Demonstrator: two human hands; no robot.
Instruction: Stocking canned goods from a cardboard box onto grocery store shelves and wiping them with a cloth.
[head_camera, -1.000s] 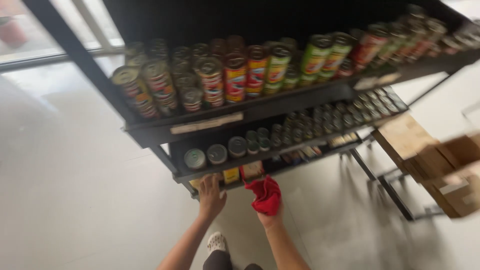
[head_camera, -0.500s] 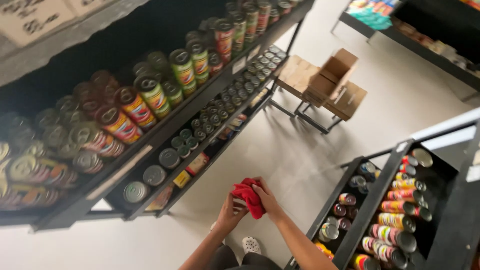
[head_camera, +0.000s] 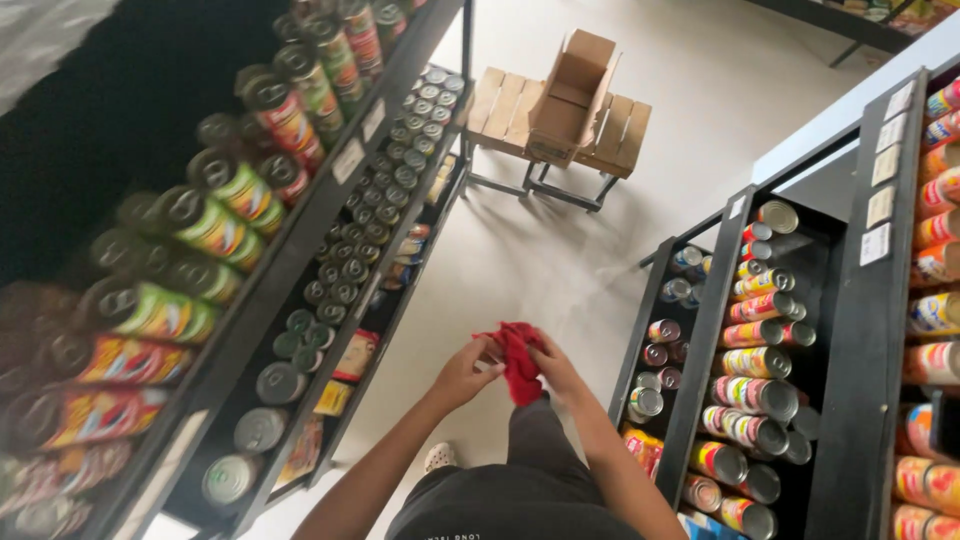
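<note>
Hands meet over one red cloth (head_camera: 518, 358) in a shop aisle, held in front of the person's waist, above the pale floor (head_camera: 560, 250). The left hand (head_camera: 468, 368) has its fingers curled closed on the cloth's left edge; the right hand (head_camera: 556, 366) pinches its right side, fingers together on the fabric. Two black shelving racks flank the aisle. The left rack (head_camera: 300, 240) carries rows of tins lying on their sides, too many and too blurred to count, with small dark-lidded tins packed on its lower shelf. The right rack (head_camera: 720, 330) holds yellow-and-red labelled tins stacked in open bays. Farther down the aisle, one open cardboard box (head_camera: 572, 95) sits on a low wooden platform (head_camera: 500, 100); nothing can be made out inside it.
</note>
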